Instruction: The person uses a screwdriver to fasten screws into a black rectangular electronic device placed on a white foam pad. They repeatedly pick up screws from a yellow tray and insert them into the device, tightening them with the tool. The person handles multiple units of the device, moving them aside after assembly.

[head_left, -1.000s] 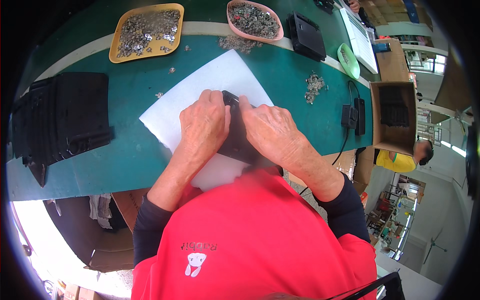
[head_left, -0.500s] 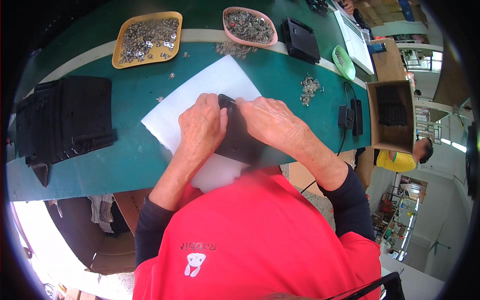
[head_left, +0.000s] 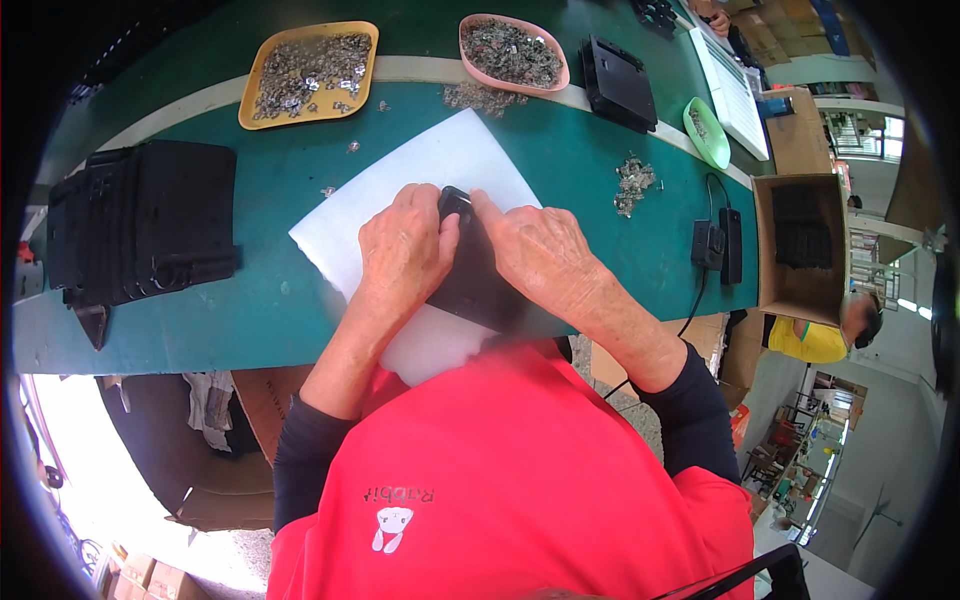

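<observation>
A black, flat, rectangular plastic part [head_left: 478, 285] lies on a white foam sheet [head_left: 440, 155] directly in front of me, its near end by my red shirt. My left hand [head_left: 405, 240] grips its left edge, thumb on the upper face and the other fingers bent. From the other side, my right hand [head_left: 545, 255] holds the part's right edge. The right index finger reaches along the far corner, and the remaining fingers are curled. A shiny dark recess shows at the part's far end, between the two hands. The hands hide most of both long edges.
Small metal pieces fill a yellow tray [head_left: 255, 105] and a pink tray [head_left: 562, 75]; more are heaped loose [head_left: 633, 185] at right. Stacked black parts [head_left: 150, 225] stand left. A green bowl [head_left: 715, 150], a black power adapter [head_left: 708, 245] with cable and an open cardboard box [head_left: 765, 250] are right.
My right hand's fingertips have shifted: the index finger now lies straighter along the far corner of the black part. The left hand keeps its grip. The whole view has shifted slightly.
</observation>
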The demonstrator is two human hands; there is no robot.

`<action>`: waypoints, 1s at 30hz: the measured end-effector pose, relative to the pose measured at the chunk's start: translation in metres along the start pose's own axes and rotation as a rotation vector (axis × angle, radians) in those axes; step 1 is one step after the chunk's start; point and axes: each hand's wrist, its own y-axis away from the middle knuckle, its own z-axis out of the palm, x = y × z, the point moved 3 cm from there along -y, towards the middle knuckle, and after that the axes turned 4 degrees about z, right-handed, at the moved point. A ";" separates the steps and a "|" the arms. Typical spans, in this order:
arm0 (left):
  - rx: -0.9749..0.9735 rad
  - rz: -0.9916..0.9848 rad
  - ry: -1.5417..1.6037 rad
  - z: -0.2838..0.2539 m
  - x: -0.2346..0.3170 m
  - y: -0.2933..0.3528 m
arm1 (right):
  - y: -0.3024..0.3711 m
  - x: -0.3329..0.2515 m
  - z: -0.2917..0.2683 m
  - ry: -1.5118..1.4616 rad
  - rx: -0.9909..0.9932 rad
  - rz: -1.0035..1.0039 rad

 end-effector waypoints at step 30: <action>0.028 0.094 0.012 0.000 -0.001 -0.003 | -0.005 -0.009 -0.004 0.204 -0.006 -0.100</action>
